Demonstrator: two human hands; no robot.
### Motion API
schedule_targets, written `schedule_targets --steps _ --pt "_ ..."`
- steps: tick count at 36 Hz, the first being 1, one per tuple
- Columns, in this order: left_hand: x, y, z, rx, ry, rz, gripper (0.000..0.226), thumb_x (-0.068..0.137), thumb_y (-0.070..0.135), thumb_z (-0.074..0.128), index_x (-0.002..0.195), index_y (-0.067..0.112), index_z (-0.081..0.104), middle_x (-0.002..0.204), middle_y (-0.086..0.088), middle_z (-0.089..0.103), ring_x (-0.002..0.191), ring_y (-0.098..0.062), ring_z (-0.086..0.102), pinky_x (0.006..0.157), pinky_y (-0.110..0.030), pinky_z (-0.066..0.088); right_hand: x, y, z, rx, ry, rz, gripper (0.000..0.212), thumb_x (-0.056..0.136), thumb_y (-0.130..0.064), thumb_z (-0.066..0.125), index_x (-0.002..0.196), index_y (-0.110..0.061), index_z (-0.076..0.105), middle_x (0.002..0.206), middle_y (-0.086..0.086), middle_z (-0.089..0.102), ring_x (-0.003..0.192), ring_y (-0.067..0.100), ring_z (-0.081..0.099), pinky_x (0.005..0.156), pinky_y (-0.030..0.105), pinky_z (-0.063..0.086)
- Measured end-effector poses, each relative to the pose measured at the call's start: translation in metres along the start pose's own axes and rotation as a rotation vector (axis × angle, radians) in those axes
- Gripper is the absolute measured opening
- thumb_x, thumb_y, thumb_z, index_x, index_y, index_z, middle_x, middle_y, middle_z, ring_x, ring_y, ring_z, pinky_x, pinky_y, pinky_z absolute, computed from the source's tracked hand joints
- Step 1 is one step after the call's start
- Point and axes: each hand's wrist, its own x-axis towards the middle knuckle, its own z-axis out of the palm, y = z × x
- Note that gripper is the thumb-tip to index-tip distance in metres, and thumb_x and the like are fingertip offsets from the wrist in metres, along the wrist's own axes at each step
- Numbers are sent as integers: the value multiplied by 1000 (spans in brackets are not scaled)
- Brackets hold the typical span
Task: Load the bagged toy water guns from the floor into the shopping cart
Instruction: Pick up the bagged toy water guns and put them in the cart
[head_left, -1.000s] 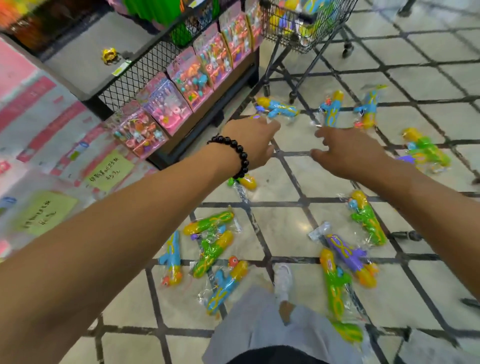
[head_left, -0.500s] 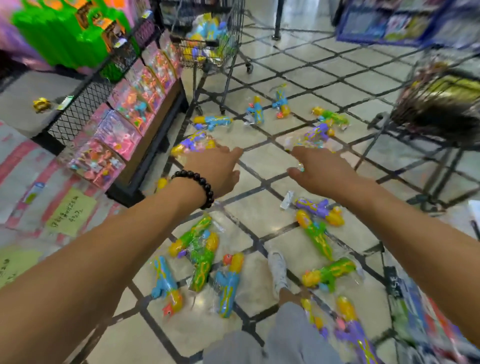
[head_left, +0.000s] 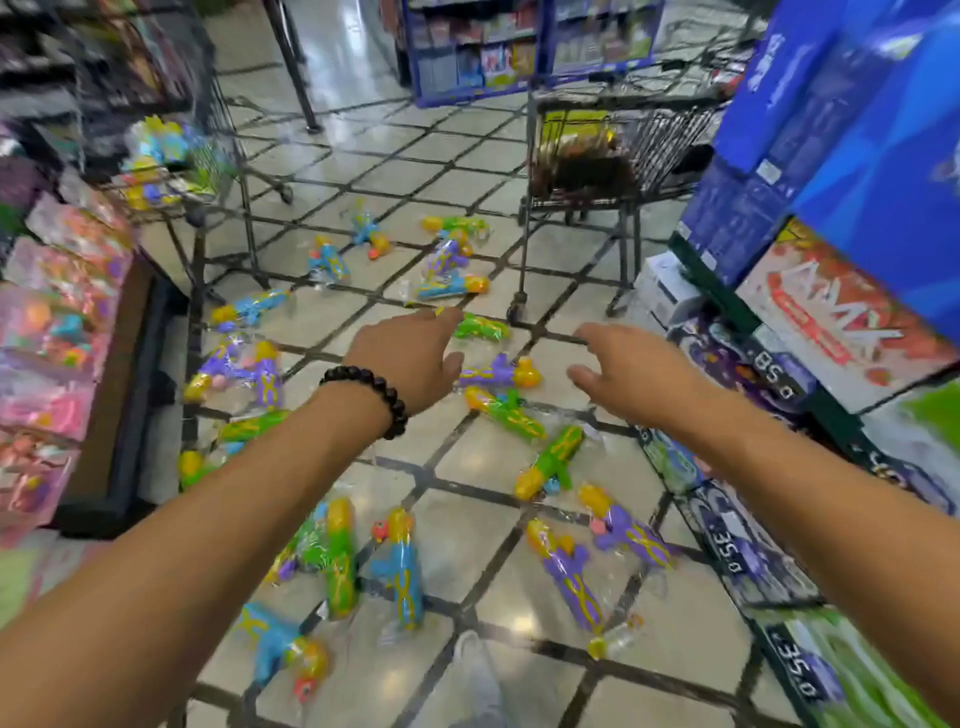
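head view: left hand (head_left: 410, 358) and right hand (head_left: 628, 371) both outstretched, fingers relaxed, holding nothing. bagged water guns (head_left: 506, 410) scattered on tiled floor (head_left: 467, 540); more in shopping cart (head_left: 176, 161) far left.

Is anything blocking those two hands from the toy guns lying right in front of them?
Nothing visible. The left hand and right hand hang open over the purple water gun and green water gun, with only bare floor tiles around.
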Motion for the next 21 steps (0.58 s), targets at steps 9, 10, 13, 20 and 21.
schedule_targets --steps 9,10,13,20,21 --pt "-80 145 10 12 -28 68 44 101 47 46 141 29 40 127 -4 60 110 -32 61 69 -39 43 -156 97 21 11 31 65 55 100 -48 52 149 -22 46 140 10 61 125 34 58 92 44 53" --pt "-93 160 13 6 -22 65 44 101 47 46 141 29 40 127 -4 61 109 -32 62 69 -39 43 -174 107 25 15 35 69 53 101 -47 52 147 -21 47 137 11 63 124 34 57 90 45 53" --pt "-138 206 22 -11 -25 53 48 100 46 47 145 32 41 133 -1 62 110 -31 64 71 -39 46 -227 137 39 14 18 66 47 101 -43 53 143 -20 47 128 15 64 124 36 56 80 43 49" --pt "-229 281 45 11 -101 52 48 101 48 46 146 32 37 135 -1 59 110 -31 64 77 -43 51 -343 184 67 37 -35 67 47 98 -46 55 138 -22 50 125 11 67 114 35 63 85 46 55" --pt "-239 288 46 12 -101 52 48 101 47 46 145 32 38 135 0 59 109 -32 64 76 -43 50 -356 189 70 32 -38 65 49 98 -46 55 139 -21 50 127 11 66 115 35 62 86 44 54"
